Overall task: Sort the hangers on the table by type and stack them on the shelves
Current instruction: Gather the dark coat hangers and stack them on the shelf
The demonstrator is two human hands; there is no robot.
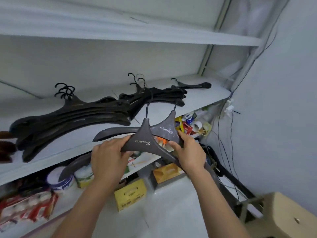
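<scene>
I hold two grey-brown hangers with gold lettering in front of the white shelf. My left hand grips the near hanger by its left arm. My right hand grips the right arms of both, the far hanger lying just behind the near one. Their hooks point up toward the shelf. On the shelf lie a big stack of black hangers at the left, a second stack in the middle, and a single black hanger at the right.
Lower shelves hold yellow boxes, an orange box, tubs and red packets. Black cables hang along the right wall beside a white socket block. A beige box corner sits at the bottom right. A brown thing lies at the left edge.
</scene>
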